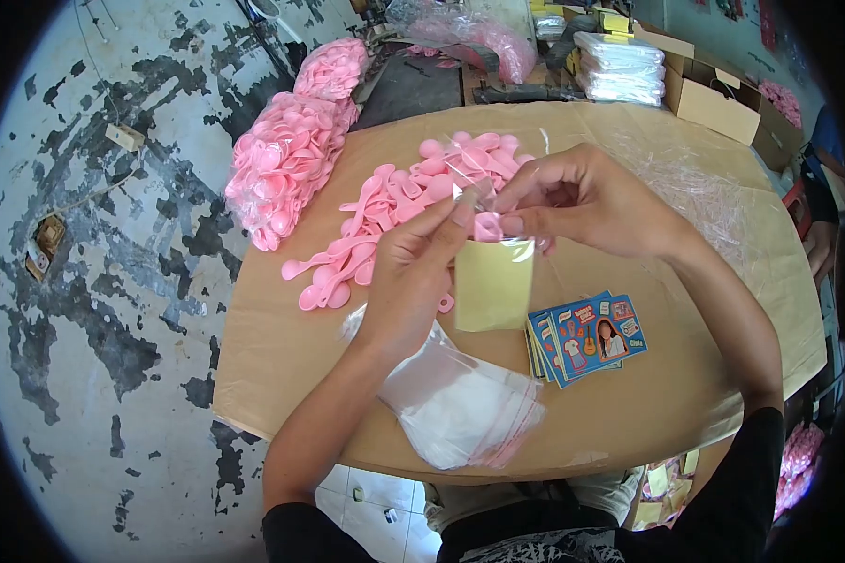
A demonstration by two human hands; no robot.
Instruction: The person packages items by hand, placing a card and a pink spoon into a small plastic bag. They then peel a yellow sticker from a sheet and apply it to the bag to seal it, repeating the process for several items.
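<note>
In front of me, my left hand (pixel 421 267) pinches the upper left edge of a small clear plastic bag with a plain yellow card (pixel 494 289) inside. At the bag's mouth, the fingers of my right hand (pixel 582 202) close on a pink plastic spoon (pixel 487 226); how deep it sits in the bag is hard to see. Behind my hands lies a loose heap of pink spoons (pixel 382 199). Below my left hand rests a stack of clear plastic bags (pixel 465 408). To its right is a small pile of printed blue cards (pixel 591 338).
Brown paper covers the table (pixel 291 375). Filled bags of pink spoons (pixel 286 159) stand at its left edge. Wrapped clear packs (pixel 620 68) and an open cardboard box (pixel 718 98) are at the back right. Plastic scraps (pixel 695 197) lie on the right. A person (pixel 826 159) is partly visible there.
</note>
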